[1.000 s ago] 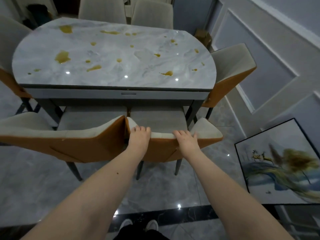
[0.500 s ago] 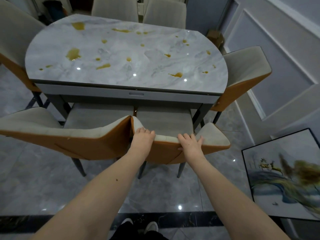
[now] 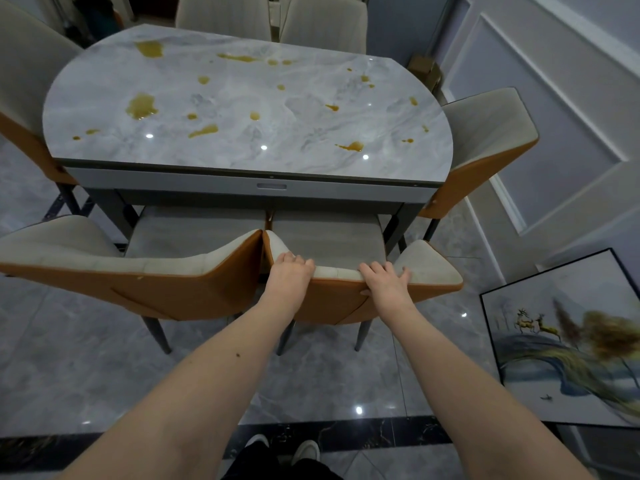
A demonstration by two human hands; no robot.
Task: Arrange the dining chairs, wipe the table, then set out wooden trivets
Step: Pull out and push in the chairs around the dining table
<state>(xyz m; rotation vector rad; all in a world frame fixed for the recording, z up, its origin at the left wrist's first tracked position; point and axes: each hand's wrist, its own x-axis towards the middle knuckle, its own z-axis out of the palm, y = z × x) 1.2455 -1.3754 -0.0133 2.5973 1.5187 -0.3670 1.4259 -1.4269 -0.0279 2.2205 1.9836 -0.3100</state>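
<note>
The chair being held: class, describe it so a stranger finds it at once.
Start at the stained marble table. Two chairs stand along its near edge. The chair being held is the right one, the only chair with both hands, left and right, on its backrest.

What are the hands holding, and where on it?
Both the left hand and right hand grip the near right dining chair by the top edge of its backrest.
</note>
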